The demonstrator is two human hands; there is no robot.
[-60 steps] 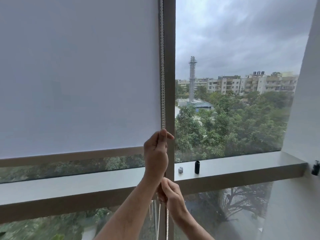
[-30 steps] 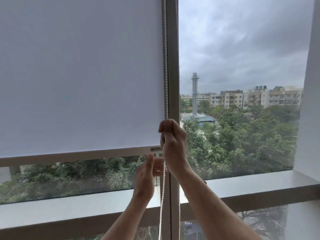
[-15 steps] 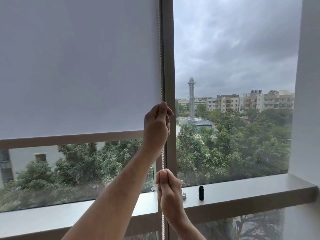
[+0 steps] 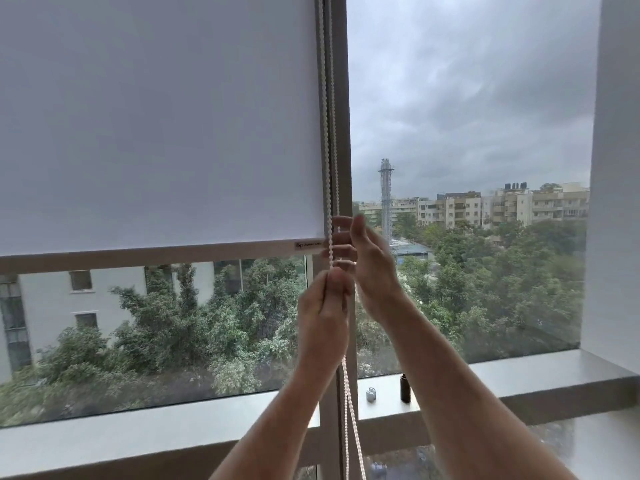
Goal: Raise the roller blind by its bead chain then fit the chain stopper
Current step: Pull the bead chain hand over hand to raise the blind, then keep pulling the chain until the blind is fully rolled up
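A white roller blind (image 4: 156,126) covers the upper left pane, and its bottom bar (image 4: 149,256) hangs a little above mid-height. The white bead chain (image 4: 328,133) runs down along the window's centre post. My left hand (image 4: 323,323) pinches the chain just below the bar. My right hand (image 4: 367,265) is higher, beside the chain, with its fingers spread around it and not closed. A small pale clip-like piece, perhaps the chain stopper (image 4: 371,394), stands on the sill.
The grey window sill (image 4: 519,379) runs across below the glass. A small dark bottle (image 4: 405,388) stands on it next to the pale piece. The centre post (image 4: 341,98) divides the panes. A white wall (image 4: 613,168) closes the right side.
The hands swapped over on the chain: my right hand rose from below to above and opened, while my left hand dropped lower and grips. The blind's bottom bar sits slightly higher against the view outside.
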